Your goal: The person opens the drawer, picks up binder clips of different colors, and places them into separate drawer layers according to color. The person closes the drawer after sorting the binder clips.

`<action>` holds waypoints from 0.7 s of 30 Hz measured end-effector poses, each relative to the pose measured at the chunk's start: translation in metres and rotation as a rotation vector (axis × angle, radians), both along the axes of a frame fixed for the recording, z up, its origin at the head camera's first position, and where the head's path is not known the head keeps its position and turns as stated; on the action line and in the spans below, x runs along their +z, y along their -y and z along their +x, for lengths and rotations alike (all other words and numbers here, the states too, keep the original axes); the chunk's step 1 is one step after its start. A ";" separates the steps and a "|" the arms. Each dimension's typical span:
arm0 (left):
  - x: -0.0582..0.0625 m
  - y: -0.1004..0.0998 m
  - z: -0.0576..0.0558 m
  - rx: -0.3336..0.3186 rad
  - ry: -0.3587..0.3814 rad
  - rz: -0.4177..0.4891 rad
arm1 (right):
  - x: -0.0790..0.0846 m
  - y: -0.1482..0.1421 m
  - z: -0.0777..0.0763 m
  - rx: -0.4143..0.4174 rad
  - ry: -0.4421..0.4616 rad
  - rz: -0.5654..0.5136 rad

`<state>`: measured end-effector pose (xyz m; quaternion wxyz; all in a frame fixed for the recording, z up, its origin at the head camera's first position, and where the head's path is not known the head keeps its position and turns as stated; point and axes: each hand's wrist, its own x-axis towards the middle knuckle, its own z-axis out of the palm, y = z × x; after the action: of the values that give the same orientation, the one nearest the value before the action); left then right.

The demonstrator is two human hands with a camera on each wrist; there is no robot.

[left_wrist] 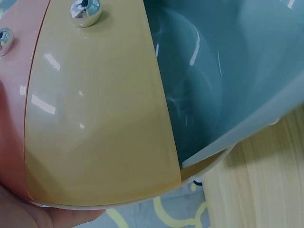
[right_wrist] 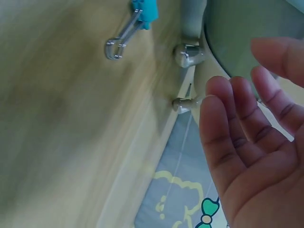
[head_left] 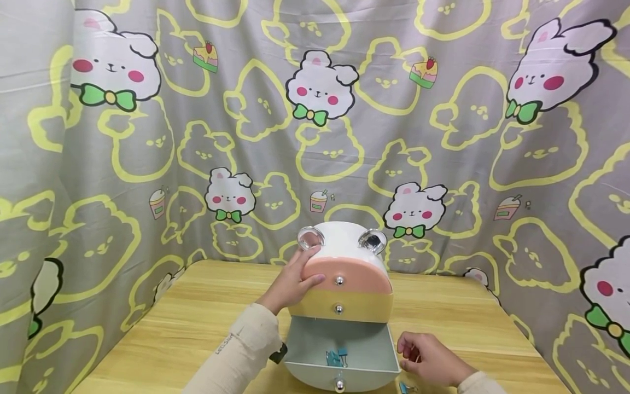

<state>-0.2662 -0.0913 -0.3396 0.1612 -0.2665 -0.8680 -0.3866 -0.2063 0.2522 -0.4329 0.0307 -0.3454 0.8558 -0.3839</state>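
Observation:
A small frog-shaped drawer box (head_left: 342, 238) with a white top stands on the table. Its pink drawer (head_left: 361, 271) and yellow drawer (head_left: 366, 307) are closed, while the grey-green bottom drawer (head_left: 371, 377) is pulled out. Several teal binder clips (head_left: 333, 358) lie inside that drawer. My left hand (head_left: 293, 278) rests against the box's upper left side, thumb across the pink front. Beside the drawer's right wall is my right hand (head_left: 430, 358), palm showing in the right wrist view, its fingers loosely bent around nothing. Another teal binder clip (right_wrist: 148, 12) lies on the table near it.
The wooden table (head_left: 197, 328) reaches back to a grey curtain (head_left: 266, 158) with rabbit prints, which also hangs at both sides. Round shiny knobs stick out from the drawer fronts. A dark object (head_left: 278, 353) shows at my left sleeve, beside the open drawer.

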 end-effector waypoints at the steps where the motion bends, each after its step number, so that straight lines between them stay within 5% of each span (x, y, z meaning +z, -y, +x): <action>1: 0.000 0.000 0.000 0.001 0.001 0.000 | -0.001 0.000 0.000 0.000 0.005 0.004; 21: -0.002 0.000 -0.001 0.007 0.002 0.000 | -0.012 0.001 -0.002 0.008 0.108 0.064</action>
<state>-0.2672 -0.0913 -0.3418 0.1617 -0.2631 -0.8691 -0.3865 -0.2082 0.2516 -0.4452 0.0891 -0.3264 0.8633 -0.3745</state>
